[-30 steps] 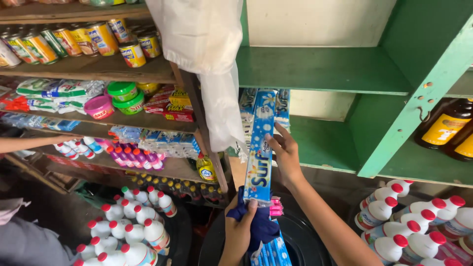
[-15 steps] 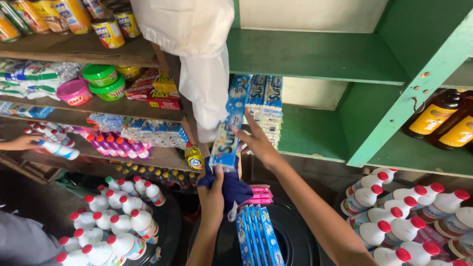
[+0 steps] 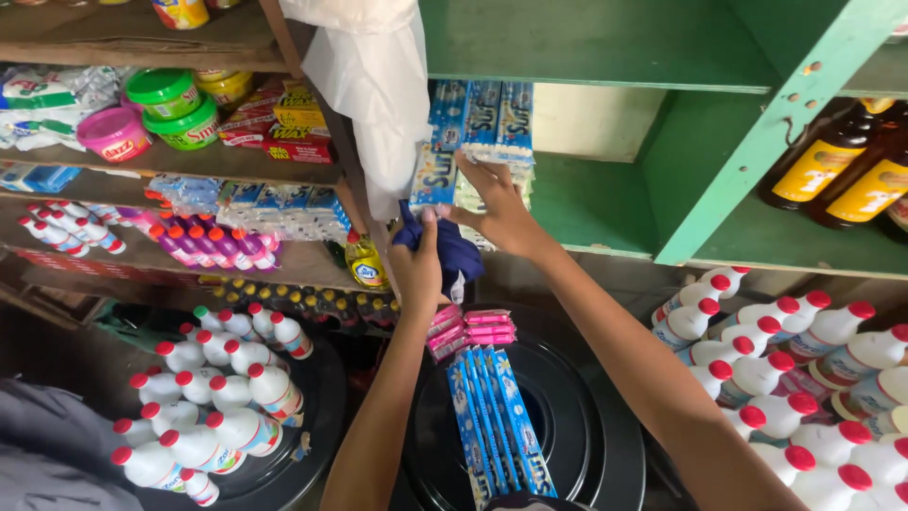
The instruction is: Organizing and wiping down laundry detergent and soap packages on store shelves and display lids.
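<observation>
My right hand (image 3: 499, 206) presses a strip of blue sachets (image 3: 433, 176) against the stack of blue sachet strips (image 3: 487, 118) on the green shelf (image 3: 605, 203). My left hand (image 3: 418, 263) is closed on a dark blue cloth (image 3: 456, 251) just below that stack. Beneath both arms, more blue sachet strips (image 3: 497, 416) and a few pink packets (image 3: 468, 333) lie on a black round lid (image 3: 567, 416).
A white plastic bag (image 3: 374, 85) hangs left of the stack. White bottles with red caps stand at the left (image 3: 218, 397) and the right (image 3: 804, 369). Brown bottles (image 3: 837, 166) sit on the right shelf. Wooden shelves (image 3: 189, 161) hold tubs, packets and small bottles.
The sachet strip has gone up from in front of the shelf to the stack. Both hands rose with it, and the view shifted down and left.
</observation>
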